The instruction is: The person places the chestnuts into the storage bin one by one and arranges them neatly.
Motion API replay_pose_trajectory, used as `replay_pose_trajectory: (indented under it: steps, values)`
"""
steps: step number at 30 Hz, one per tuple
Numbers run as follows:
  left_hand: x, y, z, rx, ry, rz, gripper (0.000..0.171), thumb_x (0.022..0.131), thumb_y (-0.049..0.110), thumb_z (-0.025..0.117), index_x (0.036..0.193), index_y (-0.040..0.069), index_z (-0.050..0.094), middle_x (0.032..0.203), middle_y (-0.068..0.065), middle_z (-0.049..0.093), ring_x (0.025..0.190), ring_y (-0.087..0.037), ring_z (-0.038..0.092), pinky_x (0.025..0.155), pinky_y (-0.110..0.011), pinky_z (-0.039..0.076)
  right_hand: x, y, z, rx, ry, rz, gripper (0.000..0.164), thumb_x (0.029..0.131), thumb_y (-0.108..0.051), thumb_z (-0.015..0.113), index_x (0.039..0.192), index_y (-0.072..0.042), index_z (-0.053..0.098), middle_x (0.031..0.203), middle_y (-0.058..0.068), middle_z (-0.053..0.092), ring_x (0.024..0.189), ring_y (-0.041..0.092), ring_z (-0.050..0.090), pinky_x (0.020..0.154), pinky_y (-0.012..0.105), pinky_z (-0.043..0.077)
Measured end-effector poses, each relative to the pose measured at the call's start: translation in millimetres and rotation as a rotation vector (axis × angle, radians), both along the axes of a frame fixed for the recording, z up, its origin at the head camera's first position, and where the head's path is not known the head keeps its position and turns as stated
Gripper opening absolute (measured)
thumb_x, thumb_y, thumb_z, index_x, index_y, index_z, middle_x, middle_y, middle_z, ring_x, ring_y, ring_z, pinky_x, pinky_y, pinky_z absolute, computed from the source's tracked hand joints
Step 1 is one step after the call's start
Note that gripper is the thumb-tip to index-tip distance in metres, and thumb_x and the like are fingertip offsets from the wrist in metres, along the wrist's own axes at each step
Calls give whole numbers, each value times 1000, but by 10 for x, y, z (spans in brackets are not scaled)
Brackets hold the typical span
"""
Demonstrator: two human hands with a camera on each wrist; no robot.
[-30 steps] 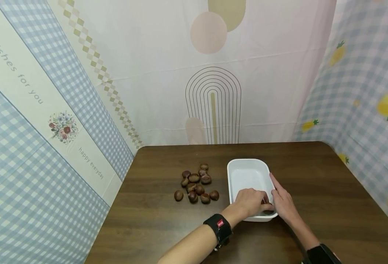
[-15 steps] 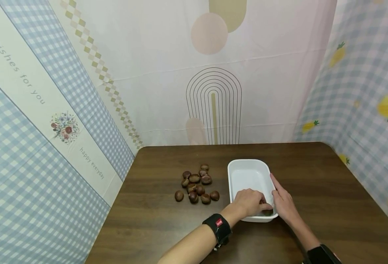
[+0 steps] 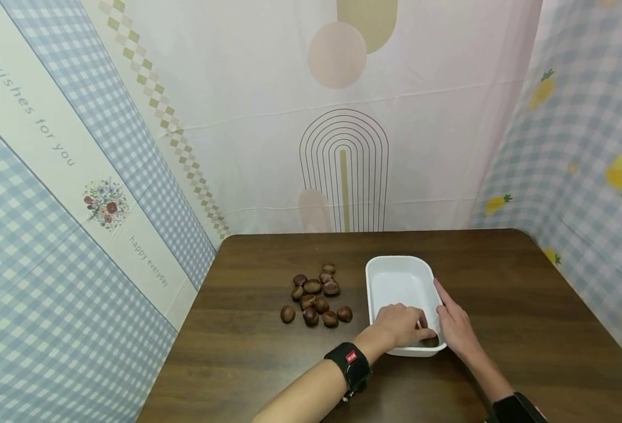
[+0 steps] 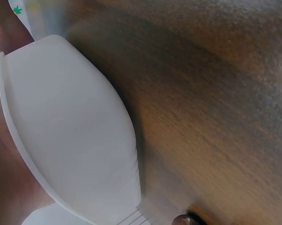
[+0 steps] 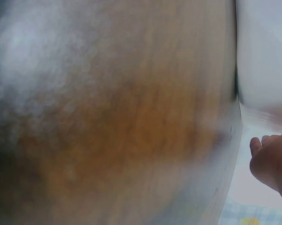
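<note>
The left hand [image 3: 400, 325] reaches over the near left part of the white rectangular dish [image 3: 398, 285], its fingers bent down inside, the thumb by a chestnut [image 3: 431, 341] in the dish's near right corner; whether it pinches that nut or merely touches it I cannot tell — the fingertips are hidden. The right hand [image 3: 455, 326] grips the dish by its right wall, one finger stretched along the outside. The far half of the dish's white floor shows beyond the left hand.

To the left of the dish, well clear of its wall, a loose cluster of brown chestnuts [image 3: 320, 304] lies on the wood-grain table [image 3: 237, 352] — many touching, one apart at the cluster's near left edge. A black wristband [image 3: 349, 367] circles the left wrist, just nearer than the dish. Beyond the dish hangs a pale cloth [image 3: 253, 147] printed with a lined arch.
</note>
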State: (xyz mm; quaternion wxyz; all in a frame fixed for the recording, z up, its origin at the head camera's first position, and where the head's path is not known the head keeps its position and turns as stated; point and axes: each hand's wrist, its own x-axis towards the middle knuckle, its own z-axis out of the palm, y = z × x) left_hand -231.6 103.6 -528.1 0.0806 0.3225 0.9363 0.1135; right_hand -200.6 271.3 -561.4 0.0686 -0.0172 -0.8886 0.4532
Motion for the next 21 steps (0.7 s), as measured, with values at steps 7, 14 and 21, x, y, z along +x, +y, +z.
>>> replay_pose_trajectory:
  steps: [7, 14, 21]
  values:
    - [-5, 0, -11, -1, -7, -4, 25, 101, 57, 68, 102, 36, 81, 70, 21, 60, 67, 1, 51, 62, -21, 39, 2, -2, -1, -1, 14, 1, 59, 110, -7, 32, 169, -8, 27, 166, 29, 31, 147, 52, 37, 108, 66, 37]
    - [-20, -6, -3, -19, 6, -9, 26, 102, 57, 66, 106, 36, 80, 74, 21, 63, 69, 1, 52, 64, -22, 40, 1, 4, 3, -11, -10, 15, 59, 111, -8, 29, 170, -9, 23, 168, 28, 27, 150, 52, 32, 113, 68, 33]
    - [-107, -76, 55, 7, 42, -18, 23, 104, 55, 64, 109, 38, 79, 81, 22, 65, 73, 2, 54, 66, -22, 42, -1, 9, -6, -13, -5, 17, 59, 111, -9, 29, 170, -9, 23, 168, 28, 28, 149, 49, 34, 111, 66, 35]
